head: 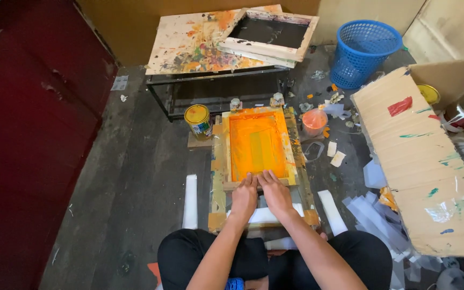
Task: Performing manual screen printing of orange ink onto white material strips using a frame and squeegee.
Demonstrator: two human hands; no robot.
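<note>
While both hands, left hand [244, 197] and right hand [276, 194], lie flat and seemingly empty on the near rail of the orange-inked screen frame [257, 145] stretching away from them, press evenly so it stays seated.

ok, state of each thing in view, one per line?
left hand: flat on the frame's near edge
right hand: flat beside it
orange screen frame: lying flat, coated in ink
paint can: upright, lid on
blue basket: upright
orange cup: upright, open
</note>
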